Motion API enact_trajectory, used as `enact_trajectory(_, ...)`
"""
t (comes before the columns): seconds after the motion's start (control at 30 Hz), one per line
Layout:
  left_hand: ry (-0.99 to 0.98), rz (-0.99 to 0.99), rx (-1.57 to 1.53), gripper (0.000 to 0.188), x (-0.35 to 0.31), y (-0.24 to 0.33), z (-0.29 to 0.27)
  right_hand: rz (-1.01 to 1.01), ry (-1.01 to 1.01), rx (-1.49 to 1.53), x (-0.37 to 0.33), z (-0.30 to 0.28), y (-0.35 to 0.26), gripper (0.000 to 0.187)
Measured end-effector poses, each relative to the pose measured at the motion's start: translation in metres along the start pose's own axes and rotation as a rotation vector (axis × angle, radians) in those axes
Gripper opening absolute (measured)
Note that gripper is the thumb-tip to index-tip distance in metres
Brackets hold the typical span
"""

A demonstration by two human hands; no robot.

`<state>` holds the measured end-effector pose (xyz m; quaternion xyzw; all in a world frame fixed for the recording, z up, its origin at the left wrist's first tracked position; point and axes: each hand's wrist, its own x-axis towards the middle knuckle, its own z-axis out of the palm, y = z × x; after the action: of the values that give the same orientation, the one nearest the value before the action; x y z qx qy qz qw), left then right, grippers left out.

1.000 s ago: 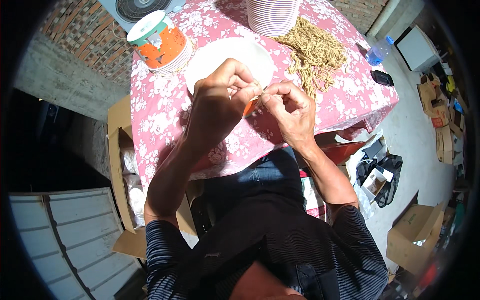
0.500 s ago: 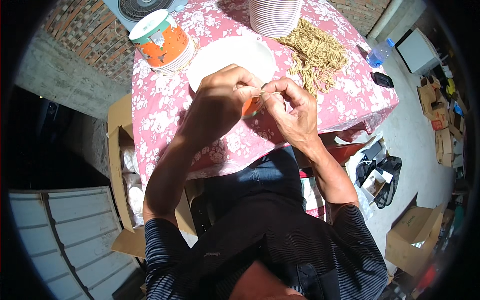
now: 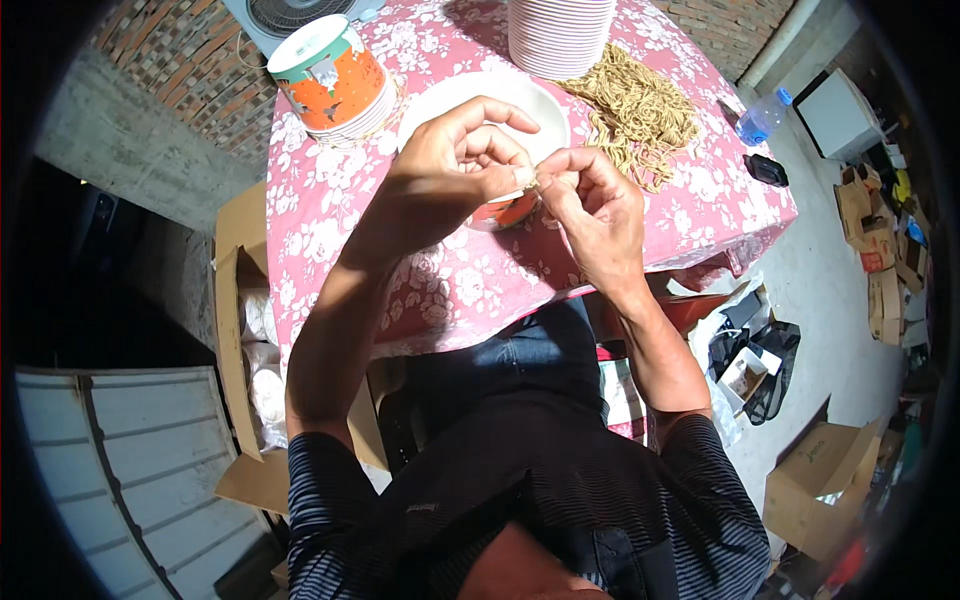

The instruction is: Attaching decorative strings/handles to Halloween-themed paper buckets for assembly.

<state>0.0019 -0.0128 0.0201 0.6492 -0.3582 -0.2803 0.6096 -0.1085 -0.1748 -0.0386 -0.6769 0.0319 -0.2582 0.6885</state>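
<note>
1 small beige piece sits pinched between left hand and right hand, upper centre, the orange paper bucket just below-left.

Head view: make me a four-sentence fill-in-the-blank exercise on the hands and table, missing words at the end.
1. Of the left hand and the right hand, the ____ one is nearer the tan cord heap.
2. The printed side of the round tub below the fingertips is mainly ____.
3. The pink tablecloth is patterned with white ____.
4. The plastic bottle has a ____ cap.

Missing words: right; orange; flowers; blue.
</note>
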Motion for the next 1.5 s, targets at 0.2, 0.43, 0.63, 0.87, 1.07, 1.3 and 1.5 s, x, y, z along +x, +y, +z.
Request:
enact_trajectory(0.2,0.050,-0.055,0.023,0.038,0.002,0.001,0.005,-0.438,0.056,-0.434,-0.001,-0.002,-0.004,0.013)
enact_trajectory(0.43,0.097,-0.068,0.068,0.035,0.003,0.005,0.011,-0.725,0.092,-0.667,-0.001,-0.005,0.000,0.010)
enact_trajectory(0.63,0.027,-0.128,0.067,0.031,0.001,0.002,0.011,-0.333,0.051,-0.425,-0.003,-0.016,-0.005,0.007)
enact_trajectory(0.87,-0.037,-0.009,0.322,0.021,-0.003,-0.005,0.011,-0.002,0.042,-0.168,0.000,-0.024,-0.008,0.017)
enact_trajectory(1.07,0.107,0.218,0.652,0.021,-0.004,-0.001,0.033,-0.170,0.023,-0.258,-0.001,-0.025,-0.007,0.015)
enact_trajectory(1.3,0.132,0.597,0.998,0.012,-0.006,-0.014,0.032,-0.174,-0.187,-0.445,0.000,-0.046,-0.011,0.016)
enact_trajectory(1.5,0.153,0.611,0.971,0.008,-0.020,-0.014,0.029,-0.043,-0.022,-0.033,0.013,-0.081,-0.021,0.020)
